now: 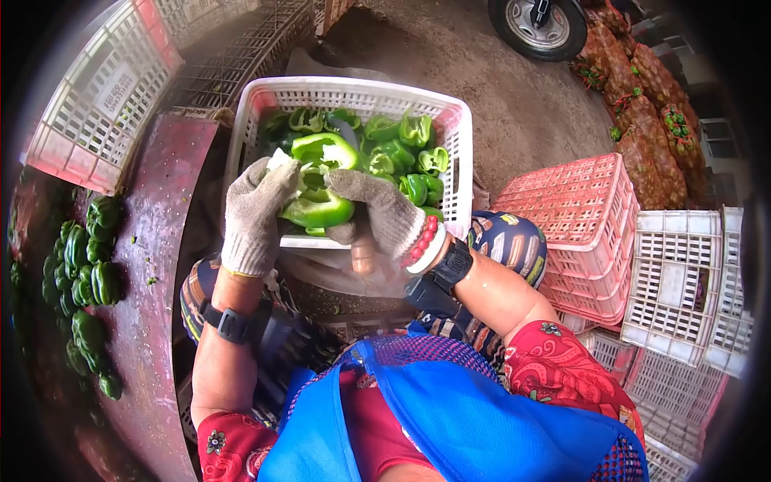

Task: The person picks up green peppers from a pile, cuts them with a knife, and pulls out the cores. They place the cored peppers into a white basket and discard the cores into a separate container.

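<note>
A split green pepper (320,210), its pale inside showing, is held over a white plastic crate (361,90). My left hand (259,210), in a grey-white knit glove, pinches something white, probably pepper core, at the pepper's left side. On the right side my right hand (384,210), also gloved but with a bare thumb or fingertip showing, has its fingers closed around the pepper and a small handle-like object (363,255) below it. What that object is cannot be made out. Cut green peppers (401,153) fill the crate beneath both hands.
Whole green peppers (90,273) lie on a reddish board (157,265) at the left. A white crate (104,92) stands at the upper left. Pink crates (570,209) and white crates (673,277) are stacked right. Mesh sacks (642,120) and a wheel (540,24) are farther back.
</note>
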Demonstrator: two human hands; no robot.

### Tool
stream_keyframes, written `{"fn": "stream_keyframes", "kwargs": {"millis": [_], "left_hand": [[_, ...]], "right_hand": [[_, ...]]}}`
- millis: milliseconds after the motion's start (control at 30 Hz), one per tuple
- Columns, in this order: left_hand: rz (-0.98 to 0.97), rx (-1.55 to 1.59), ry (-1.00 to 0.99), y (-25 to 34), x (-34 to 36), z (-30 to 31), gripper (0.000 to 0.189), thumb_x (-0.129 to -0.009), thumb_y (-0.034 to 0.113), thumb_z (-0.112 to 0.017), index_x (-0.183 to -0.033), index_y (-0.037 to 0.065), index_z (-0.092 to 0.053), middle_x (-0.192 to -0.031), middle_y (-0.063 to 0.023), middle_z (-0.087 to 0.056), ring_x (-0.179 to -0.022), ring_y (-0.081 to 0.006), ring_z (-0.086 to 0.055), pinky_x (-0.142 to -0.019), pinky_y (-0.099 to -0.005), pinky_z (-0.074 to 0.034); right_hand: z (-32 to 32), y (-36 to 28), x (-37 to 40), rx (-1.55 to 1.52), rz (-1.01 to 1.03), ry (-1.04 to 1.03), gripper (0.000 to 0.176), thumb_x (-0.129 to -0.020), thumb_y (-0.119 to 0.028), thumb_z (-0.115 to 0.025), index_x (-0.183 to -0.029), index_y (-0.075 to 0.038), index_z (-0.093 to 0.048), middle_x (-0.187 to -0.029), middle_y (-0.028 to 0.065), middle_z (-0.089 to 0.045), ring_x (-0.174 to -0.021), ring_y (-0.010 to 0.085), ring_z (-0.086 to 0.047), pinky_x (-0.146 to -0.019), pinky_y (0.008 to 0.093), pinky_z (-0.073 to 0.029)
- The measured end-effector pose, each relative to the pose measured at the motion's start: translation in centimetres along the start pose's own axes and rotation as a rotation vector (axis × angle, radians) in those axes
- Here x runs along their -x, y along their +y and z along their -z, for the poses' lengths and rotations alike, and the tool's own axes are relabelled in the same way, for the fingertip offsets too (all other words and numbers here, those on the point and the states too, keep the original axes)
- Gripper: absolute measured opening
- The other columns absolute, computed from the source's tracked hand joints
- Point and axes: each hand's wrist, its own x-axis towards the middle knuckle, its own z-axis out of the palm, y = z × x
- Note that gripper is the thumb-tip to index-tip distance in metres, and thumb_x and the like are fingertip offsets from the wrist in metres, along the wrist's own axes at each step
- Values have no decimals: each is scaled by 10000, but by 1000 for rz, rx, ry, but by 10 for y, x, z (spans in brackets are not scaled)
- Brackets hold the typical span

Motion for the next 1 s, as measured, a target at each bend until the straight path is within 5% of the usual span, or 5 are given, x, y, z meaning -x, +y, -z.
{"fn": "stream_keyframes", "kwargs": {"millis": [200,433,567,800,1000], "left_hand": [[-266,-581,156,-7,-1,-5,321,-985,267,-755,-789,37,-645,-705,68,-582,-644,-19,-469,-536,-246,-398],[-421,-45,14,-48,-17,45,509,-1020,20,-636,-1504,4,-481,-1319,-118,-637,-1202,-175,-606,-1067,-309,-497],[-169,804,-173,24,-6,40,584,-1115,554,-386,-747,119,-513,-556,38,-368,-390,-99,-279,-463,-274,-338],[-61,878,-215,19,14,54,657,-1078,645,-386,-776,84,-546,-570,31,-401,-404,-107,-328,-483,-286,-346],[17,534,285,59,68,93,416,-1056,577,-529,-897,203,-619,-645,31,-551,-472,-107,-459,-489,-254,-398]], "right_hand": [[-12,-18,7,256,122,17,398,-934,-286,-740,-1160,32,-663,-831,112,-699,-377,186,-571,-325,272,-452],[-32,-9,8,64,130,-85,459,-948,-287,-709,-1277,13,-596,-891,104,-697,-556,142,-627,-349,243,-491],[-31,-26,17,124,221,-59,480,-927,-240,-754,-1313,4,-605,-1001,126,-738,-516,156,-639,-459,251,-562],[-34,-38,-63,1702,586,490,720,-852,-404,-837,-1455,-126,-559,-1233,163,-733,-1161,316,-692,-1009,417,-523],[-49,-57,-21,1110,129,406,507,-932,-331,-764,-1380,-120,-658,-807,49,-700,-619,166,-665,-549,360,-554]]}}
